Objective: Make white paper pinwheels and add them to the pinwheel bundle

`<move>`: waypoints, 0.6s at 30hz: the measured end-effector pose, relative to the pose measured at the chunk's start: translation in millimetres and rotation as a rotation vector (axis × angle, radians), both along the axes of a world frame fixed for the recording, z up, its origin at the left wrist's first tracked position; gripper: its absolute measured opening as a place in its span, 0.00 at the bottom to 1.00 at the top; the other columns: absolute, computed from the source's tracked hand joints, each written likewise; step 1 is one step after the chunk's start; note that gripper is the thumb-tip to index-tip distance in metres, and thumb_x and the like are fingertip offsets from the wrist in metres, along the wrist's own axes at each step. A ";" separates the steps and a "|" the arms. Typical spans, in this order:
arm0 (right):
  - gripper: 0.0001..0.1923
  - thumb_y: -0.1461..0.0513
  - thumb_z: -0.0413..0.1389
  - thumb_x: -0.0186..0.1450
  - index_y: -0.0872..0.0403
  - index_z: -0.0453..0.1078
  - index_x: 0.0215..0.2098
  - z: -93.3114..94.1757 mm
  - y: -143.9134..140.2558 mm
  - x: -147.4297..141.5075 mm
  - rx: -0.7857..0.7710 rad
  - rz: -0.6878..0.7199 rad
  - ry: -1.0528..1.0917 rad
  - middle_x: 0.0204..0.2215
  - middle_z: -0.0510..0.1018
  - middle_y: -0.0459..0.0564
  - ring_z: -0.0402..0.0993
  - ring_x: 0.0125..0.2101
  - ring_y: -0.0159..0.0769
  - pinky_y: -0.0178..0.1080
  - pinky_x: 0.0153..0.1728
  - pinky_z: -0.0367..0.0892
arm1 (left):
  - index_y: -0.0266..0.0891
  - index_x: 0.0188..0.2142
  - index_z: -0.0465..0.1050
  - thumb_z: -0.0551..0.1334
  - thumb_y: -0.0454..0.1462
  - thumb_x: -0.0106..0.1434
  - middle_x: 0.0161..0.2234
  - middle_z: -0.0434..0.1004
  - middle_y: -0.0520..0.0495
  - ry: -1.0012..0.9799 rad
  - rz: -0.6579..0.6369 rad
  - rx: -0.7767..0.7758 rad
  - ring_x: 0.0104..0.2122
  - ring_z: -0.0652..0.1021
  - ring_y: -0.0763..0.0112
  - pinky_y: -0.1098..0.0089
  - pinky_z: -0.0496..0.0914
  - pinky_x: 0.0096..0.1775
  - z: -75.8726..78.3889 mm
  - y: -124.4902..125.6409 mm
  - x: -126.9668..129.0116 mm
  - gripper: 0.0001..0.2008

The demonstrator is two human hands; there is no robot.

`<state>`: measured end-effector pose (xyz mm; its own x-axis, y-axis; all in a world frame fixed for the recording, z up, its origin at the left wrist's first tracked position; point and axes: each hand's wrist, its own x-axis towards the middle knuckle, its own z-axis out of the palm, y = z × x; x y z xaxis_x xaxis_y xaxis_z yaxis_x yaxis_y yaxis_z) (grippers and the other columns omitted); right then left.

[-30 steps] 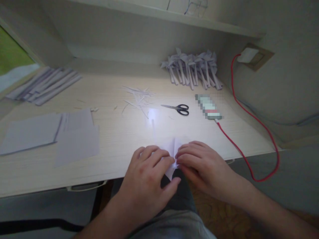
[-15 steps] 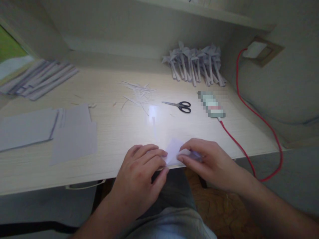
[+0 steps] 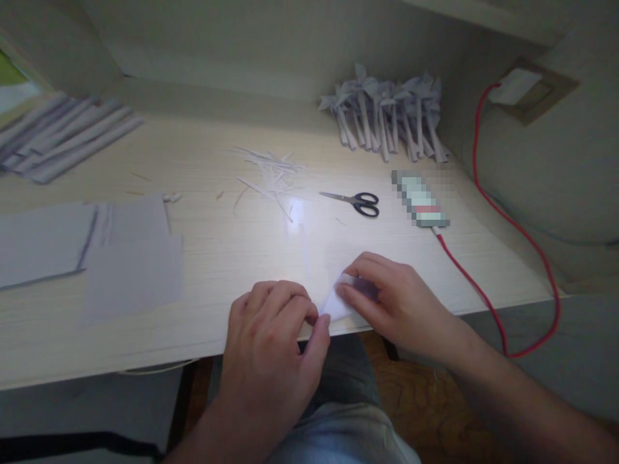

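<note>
At the front edge of the desk, a folded piece of white paper (image 3: pixel 337 308) lies between my hands. My left hand (image 3: pixel 273 328) pinches its left corner between thumb and curled fingers. My right hand (image 3: pixel 391 293) grips the upper right part with thumb and forefinger, bending it over; its other fingers hide the right end. Beyond the paper are black-handled scissors (image 3: pixel 355 201), blades pointing left. A heap of thin paper strips (image 3: pixel 275 171) is scattered left of the scissors, and one pale strip (image 3: pixel 304 248) lies nearer to me.
Paper pinwheels on rolled stems (image 3: pixel 382 113) lie at the back right. A phone (image 3: pixel 420 200) is on a red cable (image 3: pixel 520 225) running to a wall plug (image 3: pixel 515 86). Loose sheets (image 3: pixel 135 274), a paper stack (image 3: pixel 43 241) and rolled paper tubes (image 3: pixel 68 138) occupy the left.
My right hand has shifted slightly up and left, folding the paper's upper part over, so the paper looks narrower. My left hand stays at its corner. The view has turned slightly.
</note>
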<state>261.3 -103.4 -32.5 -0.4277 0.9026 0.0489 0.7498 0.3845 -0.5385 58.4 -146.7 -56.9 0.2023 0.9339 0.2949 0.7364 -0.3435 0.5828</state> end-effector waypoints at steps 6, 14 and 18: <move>0.02 0.65 0.57 0.70 0.55 0.70 0.38 -10.5 -4.1 -0.2 0.065 -0.002 0.040 0.33 0.74 0.49 0.70 0.34 0.36 0.38 0.33 0.61 | 0.42 0.31 0.72 0.64 0.34 0.66 0.35 0.77 0.49 0.025 0.004 -0.010 0.40 0.74 0.57 0.55 0.61 0.43 0.3 1.9 0.6 0.06; 0.01 0.66 0.57 0.70 0.56 0.71 0.39 -20.4 -8.3 -1.8 0.150 -0.028 0.101 0.33 0.74 0.50 0.71 0.33 0.36 0.38 0.33 0.63 | 0.42 0.30 0.71 0.64 0.33 0.65 0.35 0.78 0.49 0.037 -0.004 0.033 0.40 0.74 0.58 0.55 0.61 0.43 -3.6 0.8 -3.0 0.07; 0.01 0.66 0.57 0.70 0.57 0.71 0.39 -21.2 -8.2 -2.2 0.160 -0.030 0.112 0.32 0.74 0.50 0.71 0.33 0.37 0.38 0.33 0.64 | 0.43 0.31 0.71 0.64 0.33 0.66 0.36 0.78 0.48 0.055 -0.021 0.045 0.40 0.74 0.58 0.56 0.61 0.42 -4.6 2.3 -4.1 0.07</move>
